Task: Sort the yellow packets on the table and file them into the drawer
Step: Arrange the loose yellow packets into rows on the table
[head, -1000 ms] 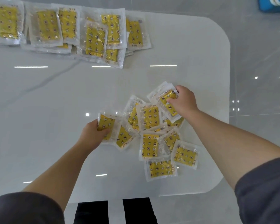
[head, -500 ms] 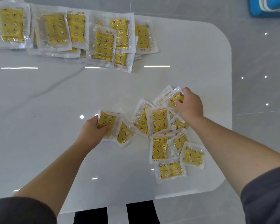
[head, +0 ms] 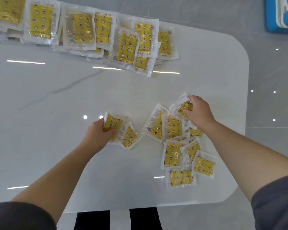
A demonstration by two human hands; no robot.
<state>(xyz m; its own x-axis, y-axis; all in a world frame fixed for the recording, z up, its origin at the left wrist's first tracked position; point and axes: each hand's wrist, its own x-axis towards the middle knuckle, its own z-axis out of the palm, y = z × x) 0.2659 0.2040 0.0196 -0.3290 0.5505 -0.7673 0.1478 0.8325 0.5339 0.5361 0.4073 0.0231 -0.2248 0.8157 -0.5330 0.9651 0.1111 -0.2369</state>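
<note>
Left hand [head: 96,135] stays clamped on its small packet stack [head: 112,125] at centre frame, while right hand [head: 199,112] has now pinched a packet [head: 184,107] off the loose pile [head: 178,146] at lower right. Gathering continues; no drawer is in view.

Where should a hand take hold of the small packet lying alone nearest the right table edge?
That small packet lies flat, its right side free. Probably best: pinch its clear sealed border from the right, sliding a fingertip under. Its left edge touches neighbouring packets.

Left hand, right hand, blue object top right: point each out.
left hand [head: 96,135], head view, back of hand.
right hand [head: 200,112], head view, back of hand.
blue object [head: 273,22], head view, its left edge.
</note>
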